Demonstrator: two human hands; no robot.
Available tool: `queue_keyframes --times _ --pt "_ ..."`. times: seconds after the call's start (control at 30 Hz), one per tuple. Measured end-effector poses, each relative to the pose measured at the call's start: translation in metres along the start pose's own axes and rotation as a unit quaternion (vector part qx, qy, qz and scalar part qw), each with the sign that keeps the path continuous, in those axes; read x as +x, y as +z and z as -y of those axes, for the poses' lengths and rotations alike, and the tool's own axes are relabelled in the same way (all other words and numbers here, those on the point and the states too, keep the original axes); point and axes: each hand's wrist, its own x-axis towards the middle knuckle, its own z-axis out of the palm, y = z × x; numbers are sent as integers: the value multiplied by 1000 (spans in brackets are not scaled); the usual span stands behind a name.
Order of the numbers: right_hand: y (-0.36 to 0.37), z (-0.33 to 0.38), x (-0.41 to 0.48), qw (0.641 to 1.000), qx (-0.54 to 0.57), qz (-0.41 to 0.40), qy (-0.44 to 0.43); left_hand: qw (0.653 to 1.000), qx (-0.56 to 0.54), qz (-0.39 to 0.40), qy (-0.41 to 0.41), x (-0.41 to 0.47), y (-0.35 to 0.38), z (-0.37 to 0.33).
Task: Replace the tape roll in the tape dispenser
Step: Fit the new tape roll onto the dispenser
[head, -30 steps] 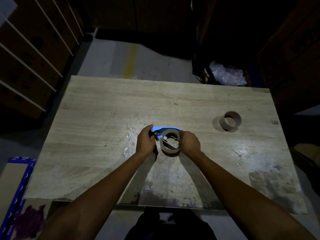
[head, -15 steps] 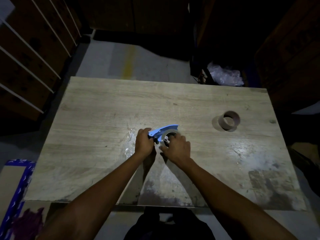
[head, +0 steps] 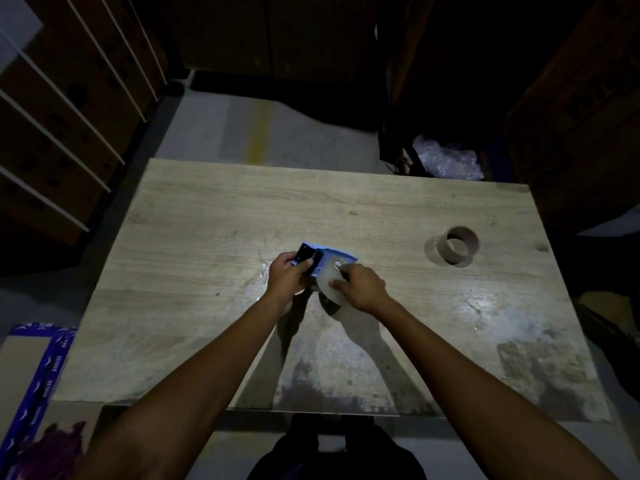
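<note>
A blue tape dispenser [head: 337, 255] with a black front part is held just above the middle of the wooden table [head: 207, 237]. My left hand [head: 286, 277] grips its black end from the left. My right hand [head: 362, 287] is closed on the tape roll [head: 329, 284] that sits in the dispenser; my fingers cover much of the roll. An empty brown cardboard core [head: 458, 247] lies on its side at the table's right, well apart from both hands.
A crumpled clear film scrap [head: 265, 273] lies on the table beside my left hand. Shelving with boxes [head: 69, 116] stands at left, a bag of clear plastic [head: 448, 161] beyond the far edge, a blue-edged carton [head: 31, 375] on the floor at lower left.
The dispenser has been turned and tilted, its blue side now facing up. My right hand has shifted from the roll's right side onto its top.
</note>
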Motion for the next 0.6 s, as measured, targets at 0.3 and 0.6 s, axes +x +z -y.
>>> queue_keyframes --times 0.3,0.6 --pt "-16 15 -29 895 438 48 68 975 -170 87 -115 -17 5 -1" --pt "-29 40 -31 927 359 -5 106 978 -120 142 -93 -29 -2 5"
